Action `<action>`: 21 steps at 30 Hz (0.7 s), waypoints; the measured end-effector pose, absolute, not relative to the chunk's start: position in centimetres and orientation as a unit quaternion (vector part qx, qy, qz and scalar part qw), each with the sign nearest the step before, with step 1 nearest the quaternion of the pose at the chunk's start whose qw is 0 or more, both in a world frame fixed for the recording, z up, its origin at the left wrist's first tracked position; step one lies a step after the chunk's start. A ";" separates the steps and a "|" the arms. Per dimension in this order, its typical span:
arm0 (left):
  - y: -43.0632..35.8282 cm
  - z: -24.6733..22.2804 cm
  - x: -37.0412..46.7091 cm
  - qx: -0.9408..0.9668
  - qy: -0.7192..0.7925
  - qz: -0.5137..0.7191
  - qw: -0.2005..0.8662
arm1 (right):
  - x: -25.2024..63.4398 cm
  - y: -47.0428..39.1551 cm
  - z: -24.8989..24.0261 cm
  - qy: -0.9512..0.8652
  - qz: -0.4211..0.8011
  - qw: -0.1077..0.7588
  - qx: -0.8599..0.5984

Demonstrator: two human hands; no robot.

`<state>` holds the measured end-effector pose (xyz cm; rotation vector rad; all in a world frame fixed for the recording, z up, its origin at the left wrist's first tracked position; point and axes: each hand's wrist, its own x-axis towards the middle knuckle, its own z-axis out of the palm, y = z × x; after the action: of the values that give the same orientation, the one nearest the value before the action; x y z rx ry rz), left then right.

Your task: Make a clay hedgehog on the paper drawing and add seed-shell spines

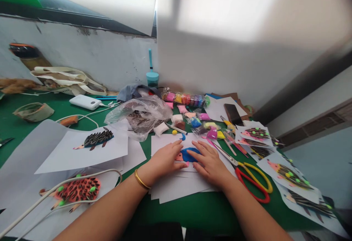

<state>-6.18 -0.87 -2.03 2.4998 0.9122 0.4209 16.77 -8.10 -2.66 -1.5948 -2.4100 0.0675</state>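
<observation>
While both your hands rest around the blue clay shape at the lower centre of the frame, keep the pressure light and even so its rounded edge doesn't smear. Your left hand [166,157] lies flat, thumb apart from the fingers, beside the pink clay face [179,157]; your right hand [210,160] has its fingers fanned, tips at the blue clay [189,155]. Neither appears to pinch anything. Work from the middle outward, and let the left hand steady the white paper [165,189], since loose sheets under it could slide on the green counter [189,211]. Mind the blue crescent [182,137] and yellow ball [174,132] just above your fingers. The scissors [236,163] lie close by your right wrist, likely the main snag; clay packets [195,122] and a plastic bag of seeds [140,114] crowd the space farther up.
</observation>
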 end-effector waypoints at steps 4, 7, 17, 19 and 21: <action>-0.7 -2.1 -6.4 0.910 0.321 0.158 0.211 | 16.0 -8.1 -2.5 -0.826 0.018 0.112 -0.552; -0.4 -2.1 -6.5 0.913 0.315 0.151 0.209 | 15.5 -8.0 -2.3 -0.824 0.014 0.117 -0.554; 0.0 -1.4 -6.8 0.914 0.305 0.126 0.234 | 14.5 -7.8 -2.1 -0.826 0.019 0.095 -0.555; 0.0 -1.3 -6.8 0.915 0.305 0.123 0.235 | 14.4 -7.7 -2.1 -0.826 0.021 0.099 -0.554; 0.0 -1.1 -6.9 0.918 0.301 0.119 0.231 | 14.5 -7.7 -2.2 -0.829 0.023 0.105 -0.549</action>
<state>-6.85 0.01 -1.08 2.5225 0.8262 0.3275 14.46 -7.71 -2.19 -1.6192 -2.4420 0.0687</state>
